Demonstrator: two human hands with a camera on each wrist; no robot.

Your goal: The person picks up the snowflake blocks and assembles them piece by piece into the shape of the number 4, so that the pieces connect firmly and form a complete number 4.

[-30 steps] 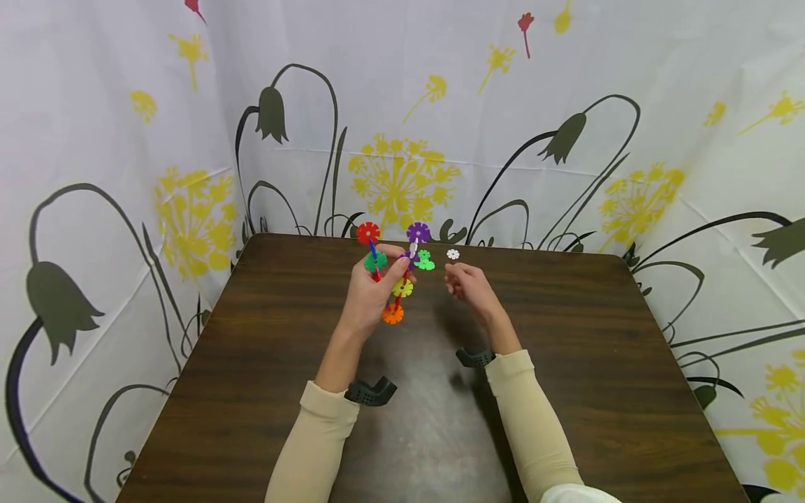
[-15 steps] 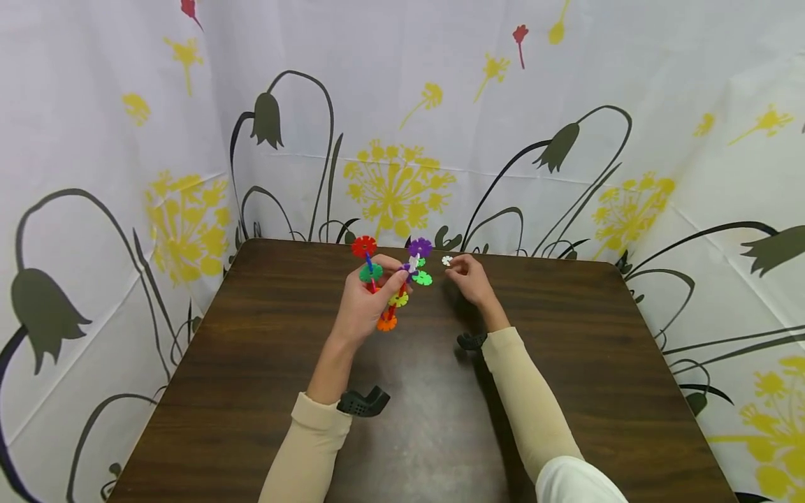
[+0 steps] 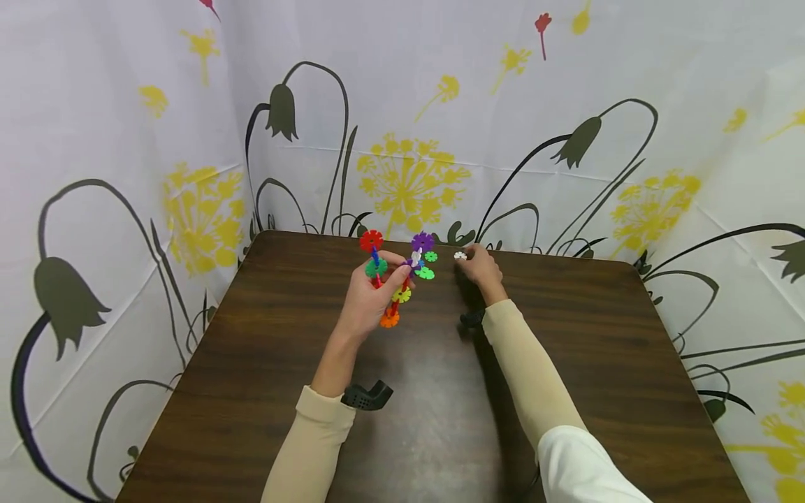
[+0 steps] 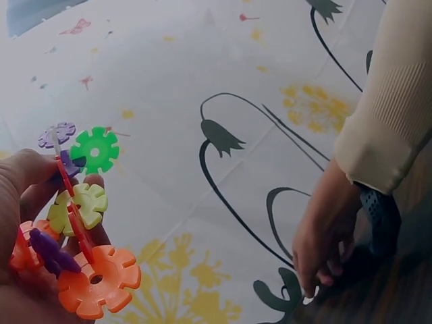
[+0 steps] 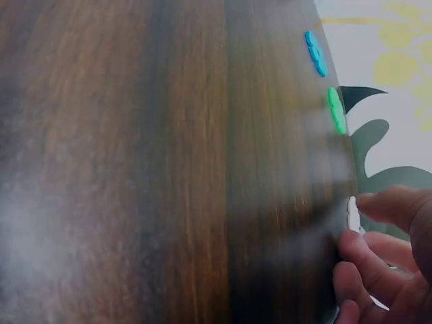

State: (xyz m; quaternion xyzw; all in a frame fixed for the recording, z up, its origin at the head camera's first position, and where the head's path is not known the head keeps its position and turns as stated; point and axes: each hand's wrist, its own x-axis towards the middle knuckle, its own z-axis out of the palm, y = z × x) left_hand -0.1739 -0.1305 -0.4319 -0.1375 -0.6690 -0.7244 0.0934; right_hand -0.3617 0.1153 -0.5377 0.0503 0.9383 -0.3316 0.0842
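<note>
My left hand (image 3: 371,293) grips a built-up structure of slotted, flower-shaped plastic discs, held above the table. Its discs include a red one (image 3: 371,241), a purple one (image 3: 423,242), a bright green one (image 4: 94,150), a yellow one (image 4: 88,202) and an orange one (image 4: 101,280); the fingers hide part of it. Near the table's back edge, my right hand (image 3: 483,269) pinches a white flower disc (image 5: 352,214) between thumb and fingertip. In the left wrist view the right hand (image 4: 324,236) covers most of that disc.
A loose green disc (image 5: 336,110) and a blue disc (image 5: 316,54) lie along the back edge of the brown wooden table (image 3: 566,335). Behind the table hangs a white flower-patterned curtain (image 3: 377,91). Each wrist wears a black camera mount (image 3: 367,396).
My right hand has reached forward to the white disc, its fingers closing on it from the right. The left hand keeps hold of the disc structure, barely moving. The head view shifts slightly.
</note>
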